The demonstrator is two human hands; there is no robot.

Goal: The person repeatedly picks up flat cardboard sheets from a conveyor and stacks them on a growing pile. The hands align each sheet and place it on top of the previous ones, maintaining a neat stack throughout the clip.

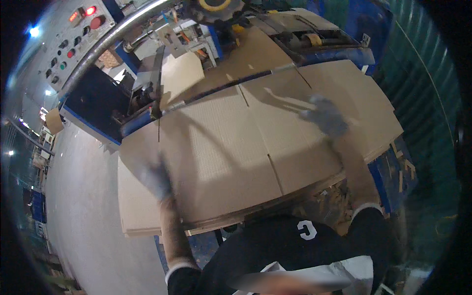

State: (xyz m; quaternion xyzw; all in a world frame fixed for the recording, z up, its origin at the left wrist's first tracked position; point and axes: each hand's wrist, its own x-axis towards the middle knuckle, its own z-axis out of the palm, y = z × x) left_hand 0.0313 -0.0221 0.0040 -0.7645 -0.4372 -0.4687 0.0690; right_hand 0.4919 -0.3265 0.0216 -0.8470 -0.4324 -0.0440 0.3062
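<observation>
A wide brown corrugated cardboard sheet (221, 142) with cut slots lies flat before me, on top of other sheets whose edges show along the near side. My left hand (156, 181), in a grey glove, is over the sheet's left part. Motion smears its fingers, so their shape and any contact are unclear. Over the right part is my right hand (325, 117), also gloved, its fingers spread and pointing left. Nothing shows in its grasp; whether it touches the cardboard is hard to tell.
Beyond the sheet stands a blue machine (93, 98) with metal arms and a dark wheel (216, 10). More cardboard (246, 56) lies inside it. A control panel (73, 44) with buttons is at far left. Cardboard scraps (332, 204) lie below the near edge; a green corrugated wall (423, 73) rises right.
</observation>
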